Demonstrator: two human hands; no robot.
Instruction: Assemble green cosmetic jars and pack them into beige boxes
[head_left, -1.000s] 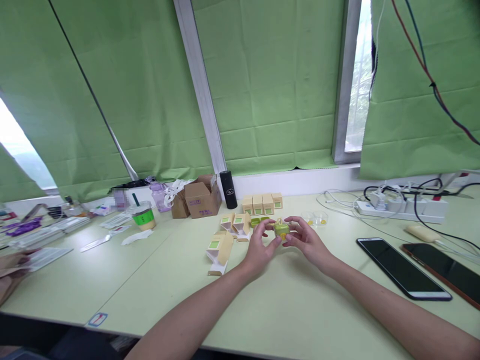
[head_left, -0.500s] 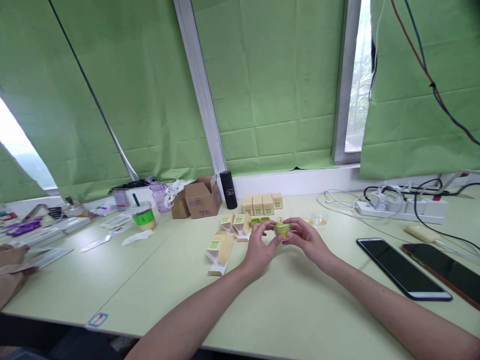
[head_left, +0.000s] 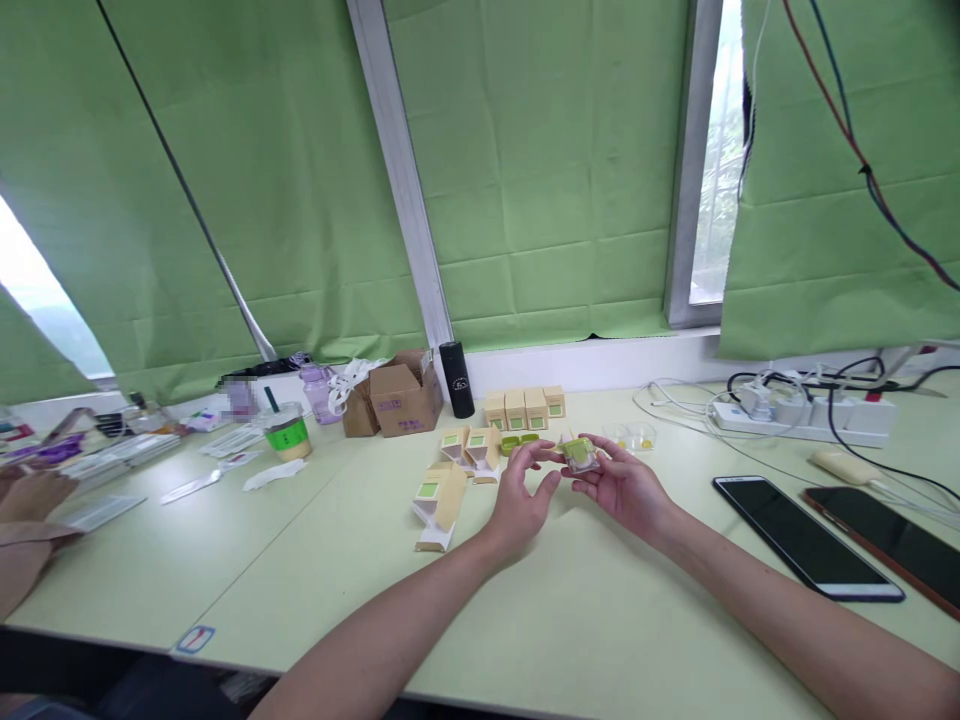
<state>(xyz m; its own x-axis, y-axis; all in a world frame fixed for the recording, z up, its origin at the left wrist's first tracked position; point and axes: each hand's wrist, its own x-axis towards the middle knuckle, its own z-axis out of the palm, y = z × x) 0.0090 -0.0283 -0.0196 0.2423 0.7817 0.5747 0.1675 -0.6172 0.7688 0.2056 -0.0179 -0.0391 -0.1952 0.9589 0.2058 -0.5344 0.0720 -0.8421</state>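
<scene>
Above the desk point(head_left: 315, 560), our right hand point(head_left: 626, 495) grasps the small green container point(head_left: 579, 455); our left hand point(head_left: 521, 502) is loosely spread just beside it at nine o'clock, contact unclear. We judge the work partway: around nine o'clock from it, three cartons point(head_left: 450, 487) gape open, while four cartons point(head_left: 535, 407) towards ten look closed, apparently left untouched.
</scene>
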